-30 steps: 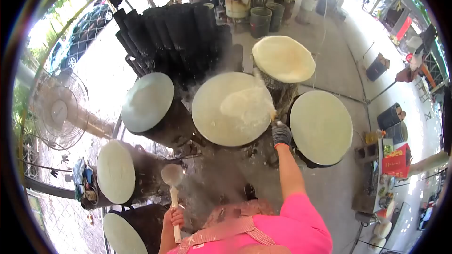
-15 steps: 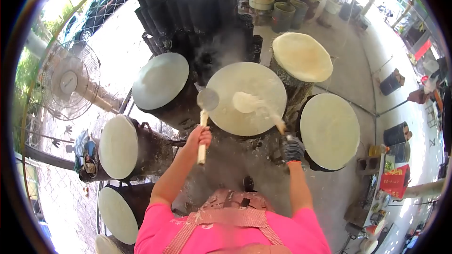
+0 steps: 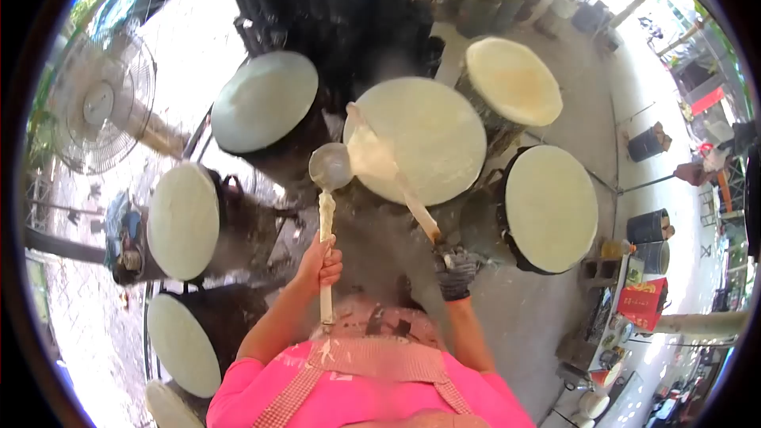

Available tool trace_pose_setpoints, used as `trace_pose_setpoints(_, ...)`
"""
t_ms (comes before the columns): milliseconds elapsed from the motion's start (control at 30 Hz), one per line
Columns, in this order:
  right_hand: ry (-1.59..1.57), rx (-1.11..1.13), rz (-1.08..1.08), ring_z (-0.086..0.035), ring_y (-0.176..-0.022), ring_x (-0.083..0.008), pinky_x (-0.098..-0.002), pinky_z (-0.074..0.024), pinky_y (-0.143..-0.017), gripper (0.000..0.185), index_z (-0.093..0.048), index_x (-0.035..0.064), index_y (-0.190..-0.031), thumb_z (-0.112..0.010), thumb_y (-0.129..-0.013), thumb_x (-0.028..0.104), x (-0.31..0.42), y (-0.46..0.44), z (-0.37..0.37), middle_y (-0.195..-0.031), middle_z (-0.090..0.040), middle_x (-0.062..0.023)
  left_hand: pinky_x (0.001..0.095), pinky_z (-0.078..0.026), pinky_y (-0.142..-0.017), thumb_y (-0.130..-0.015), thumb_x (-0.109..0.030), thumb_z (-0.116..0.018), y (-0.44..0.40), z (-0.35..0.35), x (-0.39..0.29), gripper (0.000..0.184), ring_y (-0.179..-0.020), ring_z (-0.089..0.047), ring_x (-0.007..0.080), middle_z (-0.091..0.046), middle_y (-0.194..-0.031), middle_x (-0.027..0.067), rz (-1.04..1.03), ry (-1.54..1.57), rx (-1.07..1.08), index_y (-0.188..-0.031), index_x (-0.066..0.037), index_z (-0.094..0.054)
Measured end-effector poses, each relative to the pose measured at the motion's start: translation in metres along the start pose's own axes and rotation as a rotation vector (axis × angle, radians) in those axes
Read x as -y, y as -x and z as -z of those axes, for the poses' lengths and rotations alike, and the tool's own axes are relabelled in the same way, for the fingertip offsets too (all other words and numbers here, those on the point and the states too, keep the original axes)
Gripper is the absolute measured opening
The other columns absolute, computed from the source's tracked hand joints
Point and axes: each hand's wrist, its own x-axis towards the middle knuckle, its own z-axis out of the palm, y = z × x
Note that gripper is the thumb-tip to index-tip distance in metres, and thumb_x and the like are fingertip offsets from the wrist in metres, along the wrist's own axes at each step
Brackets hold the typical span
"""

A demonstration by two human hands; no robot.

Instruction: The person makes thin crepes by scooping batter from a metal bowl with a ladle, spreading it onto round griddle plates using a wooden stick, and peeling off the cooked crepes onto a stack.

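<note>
My left hand [image 3: 320, 261] is closed around the long pale handle of a ladle [image 3: 330, 166]. The ladle's round metal bowl is beside the left edge of a large round griddle [image 3: 444, 135] coated with pale batter. My right hand [image 3: 456, 269], in a dark glove, grips a pale stick-handled spreading tool [image 3: 414, 204]. That tool slants up and left across the griddle's left part; its broad whitish head is smeared by motion, so its exact shape and contact with the batter cannot be made out.
More round pale-topped drums surround me: one upper left [image 3: 265, 103], one left [image 3: 184, 222], one lower left [image 3: 184, 345], one right [image 3: 551, 210]. A browned round sheet [image 3: 515, 82] lies upper right. Dark stacked cylinders [image 3: 333, 8] stand behind; a fan [image 3: 99, 103] is far left.
The spreading tool has swung from the griddle's middle to its left part, and my right hand has moved left. The ladle has shifted slightly left. The camera view has shifted.
</note>
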Motion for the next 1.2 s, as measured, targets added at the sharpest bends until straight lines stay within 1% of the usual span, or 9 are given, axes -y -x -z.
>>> trace_pose_setpoints(233, -0.830, 0.138, -0.313, -0.056, -0.059, -0.0169, -0.0306, -0.0439, -0.055, 0.021, -0.060, 0.0051, -0.096, -0.061, -0.077, 0.014, 0.063, -0.039, 0.016, -0.074, -0.062, -0.0081, 0.0216, -0.028, -0.027, -0.091, -0.028, -0.035, 0.021, 0.047, 0.018, 0.027, -0.035, -0.031, 0.0083, -0.031, -0.055, 0.0002, 0.287, 0.886, 0.440, -0.112, -0.014, -0.045)
trace_pose_setpoints(467, -1.126, 1.291, -0.567, -0.049, -0.062, -0.0097, -0.0246, -0.0409, -0.056, 0.023, -0.057, -0.0022, -0.094, -0.060, -0.077, 0.013, 0.069, -0.097, -0.047, -0.074, -0.056, -0.0027, 0.0188, -0.027, -0.027, -0.092, -0.022, -0.034, 0.064, 0.057, 0.126, 0.027, -0.036, -0.030, 0.0064, -0.030, -0.054, -0.0008, -0.235, 1.206, 0.699, -0.118, -0.022, -0.038)
trace_pose_setpoints(733, -1.109, 1.568, 0.716, -0.045, -0.052, -0.0097, -0.0228, -0.0359, -0.046, 0.009, -0.058, 0.0059, -0.076, -0.062, -0.077, 0.014, 0.187, -0.024, -0.064, -0.061, -0.051, 0.0028, 0.0173, -0.021, -0.027, -0.090, -0.026, -0.039, 0.171, -0.028, 0.353, 0.005, -0.035, -0.026, 0.0040, -0.029, -0.052, -0.0029, -1.009, 1.389, -0.137, -0.093, -0.023, -0.041)
trace_pose_setpoints(867, -0.633, 1.750, 0.923, -0.039, -0.038, -0.0090, -0.0273, -0.0292, -0.035, 0.022, -0.062, 0.0089, -0.076, -0.062, -0.076, 0.031, 0.262, 0.070, 0.043, -0.046, -0.043, 0.0017, 0.0174, -0.022, -0.026, -0.089, -0.024, -0.041, 0.204, -0.096, 0.490, 0.018, -0.036, -0.027, 0.0040, -0.033, -0.056, -0.0002, -1.353, 1.469, -0.478, -0.107, -0.025, -0.038)
trace_pose_setpoints(900, -0.665, 1.553, 1.349, -0.049, -0.046, -0.0180, -0.0337, -0.0377, -0.045, 0.026, -0.063, 0.0070, -0.081, -0.062, -0.075, 0.033, 0.283, 0.108, 0.015, -0.052, -0.053, -0.0056, 0.0175, -0.022, -0.026, -0.087, -0.021, -0.043, 0.209, -0.106, 0.521, 0.030, -0.036, -0.028, 0.0049, -0.036, -0.057, 0.0008, -1.432, 1.441, -0.523, -0.115, -0.027, -0.035)
trace_pose_setpoints(933, -0.805, 1.494, 1.414, -0.035, -0.037, -0.0057, -0.0263, -0.0261, -0.034, 0.016, -0.061, 0.0104, -0.070, -0.062, -0.075, 0.025, 0.300, 0.153, -0.004, -0.047, -0.041, 0.0053, 0.0177, -0.024, -0.026, -0.085, -0.017, -0.045, 0.223, -0.119, 0.536, 0.042, -0.037, -0.030, 0.0061, -0.038, -0.060, 0.0020, -1.417, 1.407, -0.799, -0.121, -0.028, -0.029)
trace_pose_setpoints(1000, -0.906, 1.216, 2.002, -0.052, -0.049, -0.0249, -0.0357, -0.0392, -0.047, 0.026, -0.062, 0.0038, -0.087, -0.060, -0.075, 0.027, 0.328, 0.205, 0.096, -0.058, -0.058, -0.0111, 0.0184, -0.027, -0.027, -0.077, -0.008, -0.049, 0.239, -0.130, 0.588, 0.069, -0.041, -0.035, 0.0090, -0.044, -0.069, 0.0042, -1.521, 1.382, -0.979, -0.133, -0.029, -0.015)
trace_pose_setpoints(1067, -0.640, 1.045, 2.120, -0.058, -0.078, -0.0339, -0.0395, -0.0443, -0.067, 0.033, -0.060, 0.0008, -0.087, -0.058, -0.073, 0.031, 0.341, 0.281, 0.148, -0.076, -0.060, -0.0193, 0.0178, -0.028, -0.029, -0.077, -0.006, -0.048, 0.241, -0.113, 0.653, 0.068, -0.043, -0.036, 0.0080, -0.042, -0.068, 0.0030, -1.484, 1.419, -1.065, -0.133, -0.028, -0.017)
trace_pose_setpoints(1200, -0.327, 0.597, 2.710, -0.058, -0.077, -0.0327, -0.0422, -0.0444, -0.068, 0.036, -0.061, 0.0050, -0.083, -0.055, -0.074, 0.040, 0.318, 0.436, 0.192, -0.077, -0.061, -0.0175, 0.0173, -0.027, -0.030, -0.081, -0.009, -0.047, 0.220, -0.043, 0.771, 0.044, -0.041, -0.034, 0.0058, -0.037, -0.061, 0.0007, -1.492, 1.592, -0.979, -0.122, -0.020, -0.033)
